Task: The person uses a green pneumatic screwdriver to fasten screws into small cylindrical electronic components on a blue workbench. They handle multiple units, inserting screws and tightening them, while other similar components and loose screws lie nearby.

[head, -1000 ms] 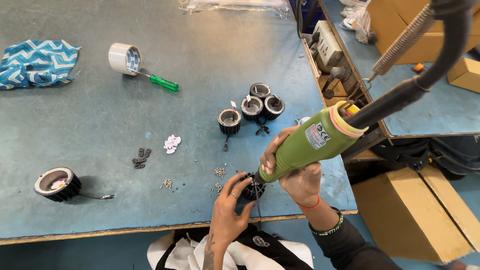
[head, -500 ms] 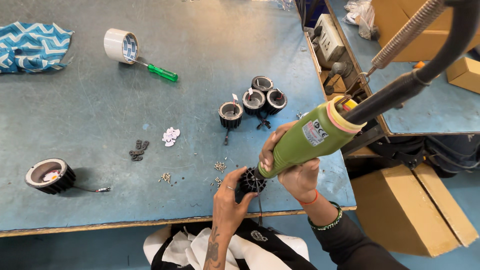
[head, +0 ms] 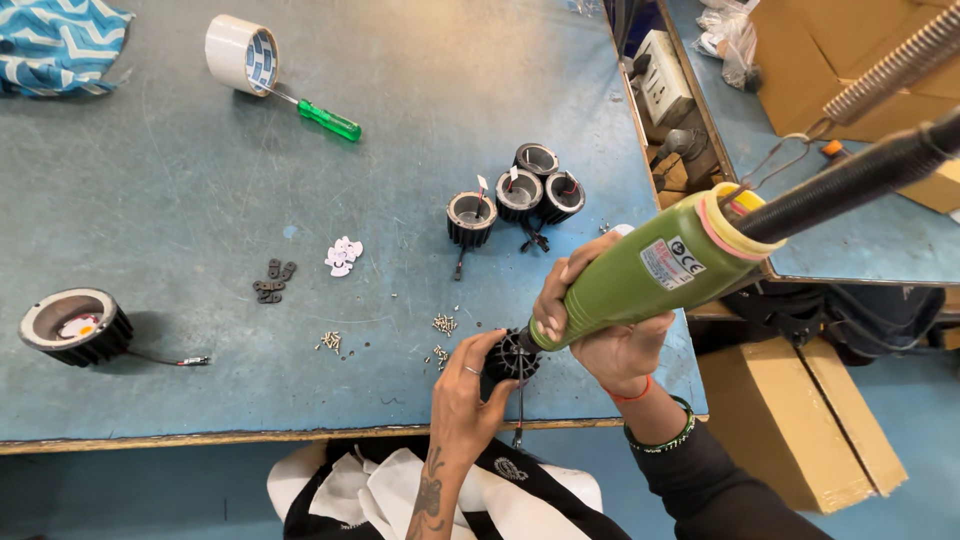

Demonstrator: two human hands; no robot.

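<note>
- My left hand [head: 465, 385] is wrapped around a black finned housing [head: 510, 358], holding it down on the surface [head: 180, 200] close to the near edge, just in front of my body.
- My right hand [head: 600, 330] is closed around a green power screwdriver [head: 650, 275], whose tip points down into the top of the housing; its black hose [head: 860, 175] runs up and away to the right of that hand.
- A thin wire [head: 519, 410] hangs from the housing over the near edge. I judge it could snag or pull the housing off line if the left hand loosens.
- The driver leans, so I think the tip could slip off and skid onto the fingers [head: 478, 348] curled beside it.
- Loose screws [head: 441, 324] lie just beyond the left hand, and a few more [head: 330, 340] further left; a sweep of the wrist would scatter them over the edge.
- Small black brackets [head: 272, 282] and a white clover-shaped piece [head: 343, 255] sit further left and back.
- Four more housings [head: 520, 195] cluster beyond the right hand, well apart from it.
- A larger round housing [head: 75, 325] sits far left; open room lies between it and the left hand.
- Farthest off are a tape roll [head: 240, 52] and a green-handled screwdriver [head: 325, 118].
</note>
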